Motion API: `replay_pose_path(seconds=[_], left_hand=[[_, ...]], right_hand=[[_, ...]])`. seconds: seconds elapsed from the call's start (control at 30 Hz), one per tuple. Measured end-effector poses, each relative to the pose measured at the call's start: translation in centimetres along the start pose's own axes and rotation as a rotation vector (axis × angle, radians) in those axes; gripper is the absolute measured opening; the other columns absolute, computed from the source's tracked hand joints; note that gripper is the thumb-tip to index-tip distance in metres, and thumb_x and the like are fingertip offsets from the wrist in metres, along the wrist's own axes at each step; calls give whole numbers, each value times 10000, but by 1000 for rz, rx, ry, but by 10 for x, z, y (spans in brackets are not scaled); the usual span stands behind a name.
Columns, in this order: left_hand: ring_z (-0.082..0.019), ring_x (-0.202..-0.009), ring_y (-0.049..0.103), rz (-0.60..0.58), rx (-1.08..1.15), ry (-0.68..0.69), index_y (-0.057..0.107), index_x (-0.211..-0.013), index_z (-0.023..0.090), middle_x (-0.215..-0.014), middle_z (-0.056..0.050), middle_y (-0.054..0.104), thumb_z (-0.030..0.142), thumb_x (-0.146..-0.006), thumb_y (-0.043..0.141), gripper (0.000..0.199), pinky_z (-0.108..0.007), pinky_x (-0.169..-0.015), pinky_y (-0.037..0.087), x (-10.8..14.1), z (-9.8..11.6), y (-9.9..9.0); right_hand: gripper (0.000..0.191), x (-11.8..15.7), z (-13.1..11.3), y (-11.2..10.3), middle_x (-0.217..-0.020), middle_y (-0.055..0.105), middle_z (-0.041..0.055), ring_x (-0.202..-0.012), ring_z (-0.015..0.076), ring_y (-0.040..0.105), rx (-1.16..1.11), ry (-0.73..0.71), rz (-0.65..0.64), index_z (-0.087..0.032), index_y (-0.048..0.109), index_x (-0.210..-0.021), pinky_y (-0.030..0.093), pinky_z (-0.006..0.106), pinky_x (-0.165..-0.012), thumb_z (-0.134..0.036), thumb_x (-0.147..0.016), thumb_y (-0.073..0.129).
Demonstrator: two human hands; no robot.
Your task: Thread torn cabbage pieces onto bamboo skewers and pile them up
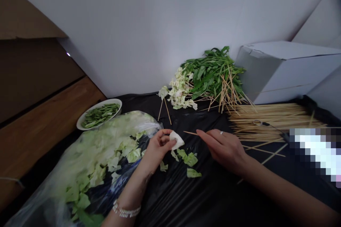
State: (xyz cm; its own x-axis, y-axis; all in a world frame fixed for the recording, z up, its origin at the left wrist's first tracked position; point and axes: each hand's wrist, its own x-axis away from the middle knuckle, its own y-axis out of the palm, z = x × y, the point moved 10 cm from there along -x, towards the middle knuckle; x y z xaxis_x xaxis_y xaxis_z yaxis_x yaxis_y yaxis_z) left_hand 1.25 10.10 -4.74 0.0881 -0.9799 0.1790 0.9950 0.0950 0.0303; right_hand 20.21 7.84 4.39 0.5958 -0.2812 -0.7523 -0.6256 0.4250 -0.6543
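Note:
My left hand (162, 143) pinches a pale white piece of cabbage leaf (176, 140) between thumb and fingers. Facing it from the right, my right hand (226, 145) is closed round a thin wooden skewer (190, 133), whose tip points left at the leaf with a gap between them. Most of the skewer's length is hidden by the hand. Below the hands, loose cabbage pieces (188, 157) lie on the black plastic sheet (170, 198). At my left forearm, a clear plastic bag (106, 138) spills many more cabbage leaves.
A white bowl (80, 123) of cut green pods stands at the left. Toward the wall lie skewered cabbage (181, 88) and skewered leafy greens (207, 72). Many bare skewers (266, 118) are piled at the right before a white box (290, 74). A cardboard box (32, 64) rises at the left.

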Motion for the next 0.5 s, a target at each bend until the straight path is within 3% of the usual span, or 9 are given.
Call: replay_pose_path(seconds=[0.13,0.33,0.5], left_hand=[[-124,-755,664,85,168,-27,654,-983,150,-865,-22,729,268,-570,881,486,-243,-743,524,-2,-10,-5],[-102,-666,632,164,143,-33,681,-847,155,-751,26,688,297,-569,880,370,-251,-712,557,2,-12,-9],[-85,-571,589,209,36,27,651,-799,161,-700,30,673,311,-605,838,309,-208,-604,499,4,-3,-10]], right_hand=[[373,2,-3,4,-819,659,66,-726,178,571,-26,15,-14,-75,575,-1232,467,304,-628,-17,-875,482],[380,8,-15,22,-830,649,64,-721,192,539,-26,-23,-118,-73,563,-1257,438,320,-620,-25,-899,444],[394,11,-17,26,-798,635,36,-652,154,528,15,-27,-148,-114,573,-1257,396,291,-576,-25,-914,401]])
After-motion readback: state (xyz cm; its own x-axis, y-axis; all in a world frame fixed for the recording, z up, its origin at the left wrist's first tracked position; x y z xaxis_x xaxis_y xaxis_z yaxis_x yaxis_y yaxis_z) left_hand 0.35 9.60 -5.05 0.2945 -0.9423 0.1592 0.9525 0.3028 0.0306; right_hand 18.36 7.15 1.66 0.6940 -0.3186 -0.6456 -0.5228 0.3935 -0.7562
